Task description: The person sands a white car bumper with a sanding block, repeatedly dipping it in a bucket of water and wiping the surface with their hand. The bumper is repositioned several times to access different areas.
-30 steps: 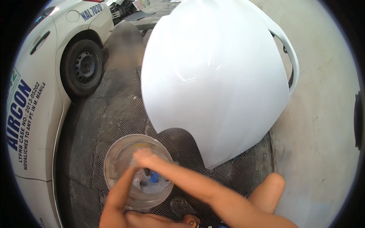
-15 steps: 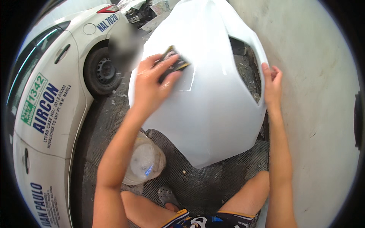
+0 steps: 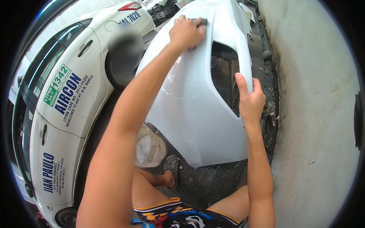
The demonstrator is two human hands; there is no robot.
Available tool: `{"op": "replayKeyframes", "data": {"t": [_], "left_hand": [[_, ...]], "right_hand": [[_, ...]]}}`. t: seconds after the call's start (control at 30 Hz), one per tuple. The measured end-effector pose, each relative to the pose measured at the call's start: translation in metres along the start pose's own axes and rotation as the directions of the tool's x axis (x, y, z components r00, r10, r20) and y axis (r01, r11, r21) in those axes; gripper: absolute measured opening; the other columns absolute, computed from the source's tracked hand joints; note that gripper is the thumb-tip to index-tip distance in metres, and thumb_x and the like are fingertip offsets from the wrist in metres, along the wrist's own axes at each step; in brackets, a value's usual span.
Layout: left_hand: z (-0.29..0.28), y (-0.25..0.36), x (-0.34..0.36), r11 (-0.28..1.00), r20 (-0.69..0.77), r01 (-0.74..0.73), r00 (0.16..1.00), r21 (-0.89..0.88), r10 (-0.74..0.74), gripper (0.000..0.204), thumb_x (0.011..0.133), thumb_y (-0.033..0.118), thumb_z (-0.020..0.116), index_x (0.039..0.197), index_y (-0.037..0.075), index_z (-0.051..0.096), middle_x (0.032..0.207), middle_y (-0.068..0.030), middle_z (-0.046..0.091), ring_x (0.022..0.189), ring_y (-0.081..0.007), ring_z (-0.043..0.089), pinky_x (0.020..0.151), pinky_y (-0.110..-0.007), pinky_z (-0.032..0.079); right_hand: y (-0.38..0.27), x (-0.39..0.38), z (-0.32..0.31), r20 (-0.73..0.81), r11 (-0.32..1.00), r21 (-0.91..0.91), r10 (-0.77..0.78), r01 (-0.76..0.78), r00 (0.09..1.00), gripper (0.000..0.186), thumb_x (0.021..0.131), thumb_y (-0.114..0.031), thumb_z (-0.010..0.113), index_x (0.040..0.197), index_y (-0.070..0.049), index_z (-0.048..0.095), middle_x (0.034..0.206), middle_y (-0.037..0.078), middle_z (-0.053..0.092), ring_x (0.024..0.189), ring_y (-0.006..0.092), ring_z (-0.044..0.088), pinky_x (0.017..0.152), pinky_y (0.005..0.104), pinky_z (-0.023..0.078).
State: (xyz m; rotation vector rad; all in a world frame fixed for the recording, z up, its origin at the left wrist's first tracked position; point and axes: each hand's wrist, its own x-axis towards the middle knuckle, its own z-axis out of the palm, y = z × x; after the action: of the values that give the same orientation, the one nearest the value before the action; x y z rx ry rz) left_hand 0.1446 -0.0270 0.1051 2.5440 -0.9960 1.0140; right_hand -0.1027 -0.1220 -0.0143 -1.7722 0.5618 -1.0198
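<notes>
A large white car bumper cover (image 3: 190,114) stretches away in front of me, its surface glossy and wet-looking. On its far part my left hand (image 3: 186,33) presses down with a dark sheet of sandpaper (image 3: 203,21) under its fingers; most of the sheet is hidden by the hand. My right hand (image 3: 252,100) grips the narrow right rim of the cover, beside a big opening, with the thumb on top and the fingers curled round the outer edge.
A clear plastic bucket (image 3: 151,150) stands left of the cover, near my foot in a grey clog (image 3: 172,167). A white car (image 3: 72,102) is parked along the left. On the right runs a pale wall (image 3: 308,114). Textured dark matting (image 3: 213,182) lies on the floor.
My left hand has slid the sandpaper farther away and to the right over the cover. My right hand appears lower and farther left, still on the rim. The whole view has shifted.
</notes>
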Motion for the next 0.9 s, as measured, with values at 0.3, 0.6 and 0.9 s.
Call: {"op": "replayKeyframes", "data": {"t": [0.3,0.6,0.9], "left_hand": [[-0.051,0.029,-0.118,0.993,0.084,0.032,0.996,-0.114,-0.022,0.043,0.094,0.035,0.068,0.135,0.021,0.072,0.103,-0.0185,0.059,0.103,-0.0356,0.061,0.083,-0.045,0.054],[-0.009,0.023,0.012,0.996,-0.042,0.051,0.998,-0.073,-0.055,0.042,0.094,0.040,0.058,0.129,0.023,0.073,0.124,-0.0216,0.063,0.124,-0.0376,0.058,0.104,-0.049,0.050],[-0.040,0.022,-0.065,0.995,0.055,-0.022,0.998,-0.094,0.027,0.041,0.095,0.040,0.063,0.130,0.022,0.073,0.113,-0.0198,0.064,0.110,-0.0366,0.064,0.090,-0.049,0.054]], "right_hand": [[0.000,0.000,-0.001,0.007,1.000,-0.029,-0.011,0.011,1.000,0.069,0.094,-0.065,0.066,0.099,0.004,0.069,0.077,0.018,0.073,0.073,0.0325,0.074,0.071,0.0427,0.057],[0.004,0.002,-0.002,0.013,0.999,-0.044,-0.016,0.017,1.000,0.069,0.095,-0.066,0.064,0.100,0.003,0.069,0.078,0.018,0.073,0.073,0.0338,0.075,0.071,0.0429,0.058],[0.005,0.004,0.000,0.001,1.000,-0.012,-0.011,0.011,1.000,0.069,0.095,-0.066,0.065,0.097,0.003,0.070,0.074,0.013,0.069,0.071,0.0247,0.068,0.069,0.0390,0.054]]}}
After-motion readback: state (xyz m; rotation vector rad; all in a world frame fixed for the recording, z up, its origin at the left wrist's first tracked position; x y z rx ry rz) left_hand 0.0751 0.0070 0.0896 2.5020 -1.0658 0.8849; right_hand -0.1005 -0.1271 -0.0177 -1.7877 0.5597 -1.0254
